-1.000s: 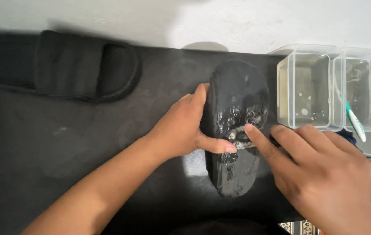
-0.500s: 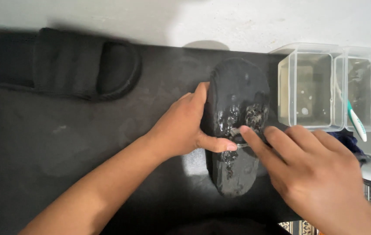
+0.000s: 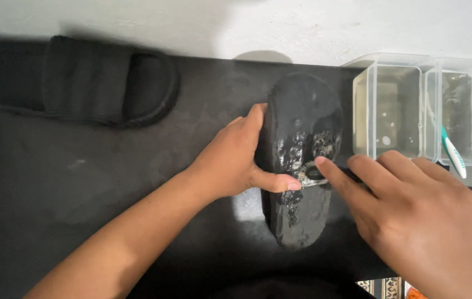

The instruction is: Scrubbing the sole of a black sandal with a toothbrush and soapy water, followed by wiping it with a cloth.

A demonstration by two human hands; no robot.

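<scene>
Left hand (image 3: 230, 160) gripping, right hand (image 3: 413, 213) pressing

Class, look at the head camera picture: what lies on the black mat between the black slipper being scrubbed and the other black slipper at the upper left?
In the head view, only the left hand, gripping the scrubbed slipper's edge, and bare mat lie before the other slipper.

A home, likely a wash corner; a black mat (image 3: 81, 182) lies against a white wall (image 3: 302, 27); right of the mat stand clear tubs (image 3: 391, 111), a toothbrush (image 3: 453, 156) in one.
</scene>
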